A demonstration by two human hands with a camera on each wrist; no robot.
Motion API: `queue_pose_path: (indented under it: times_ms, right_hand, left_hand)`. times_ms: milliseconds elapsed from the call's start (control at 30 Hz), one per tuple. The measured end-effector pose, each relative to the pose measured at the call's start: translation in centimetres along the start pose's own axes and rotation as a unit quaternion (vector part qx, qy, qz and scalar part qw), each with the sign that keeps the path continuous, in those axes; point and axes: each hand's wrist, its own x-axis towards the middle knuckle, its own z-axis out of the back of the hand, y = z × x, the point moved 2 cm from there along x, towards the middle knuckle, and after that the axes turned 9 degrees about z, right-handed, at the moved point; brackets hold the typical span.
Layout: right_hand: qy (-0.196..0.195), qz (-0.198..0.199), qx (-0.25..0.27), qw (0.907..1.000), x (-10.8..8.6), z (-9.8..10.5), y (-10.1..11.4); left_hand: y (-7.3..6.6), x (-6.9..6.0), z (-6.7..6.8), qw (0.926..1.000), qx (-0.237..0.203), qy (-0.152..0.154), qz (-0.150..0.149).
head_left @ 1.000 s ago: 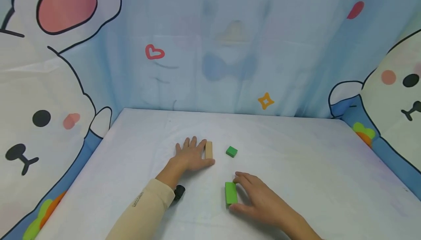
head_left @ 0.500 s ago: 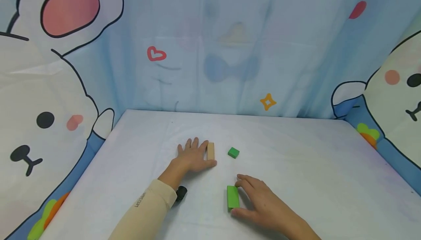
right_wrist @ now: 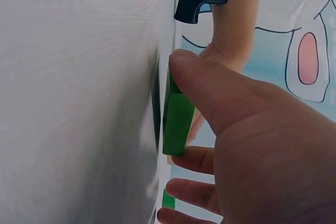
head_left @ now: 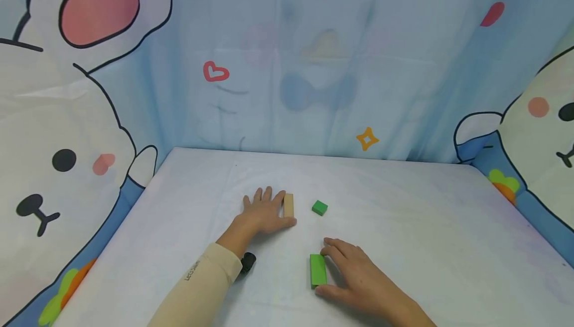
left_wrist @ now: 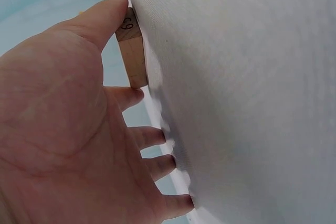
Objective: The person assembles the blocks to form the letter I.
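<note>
On the white-covered table, my left hand (head_left: pixel 263 216) spans a small wooden block (head_left: pixel 288 206), thumb on its near end and index finger on its far end. In the left wrist view the wooden block (left_wrist: pixel 133 59) has dark marks on one end; the other fingertips touch the cloth. My right hand (head_left: pixel 358 277) pinches a longer bright green block (head_left: pixel 318 270) by its two ends. The right wrist view shows the green block (right_wrist: pixel 179 116) between thumb and index finger, close to the cloth, the other fingers spread beyond it.
A smaller green block (head_left: pixel 320 208) lies to the right of the wooden one. A black wrist device (head_left: pixel 248 262) shows at the left forearm. Behind the table (head_left: pixel 403 207) hangs a blue printed curtain (head_left: pixel 403 68).
The view has shifted slightly. My right hand and the bright green block have come a little nearer to the camera. My left hand keeps its place at the wooden block.
</note>
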Motion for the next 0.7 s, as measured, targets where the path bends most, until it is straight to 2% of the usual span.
queue_pose_path:
  times_ms: [500,700]
  right_hand:
    - [0.031,-0.021,-0.020,0.9991,0.11,-0.02,-0.03]
    - [0.031,-0.021,-0.021,0.9991,0.09,-0.13,0.00]
  left_hand:
    - [-0.07,-0.18,0.27,1.0000,0.005,-0.004,-0.003]
    - [0.04,-0.03,-0.06,0.9999,0.009,-0.006,-0.004]
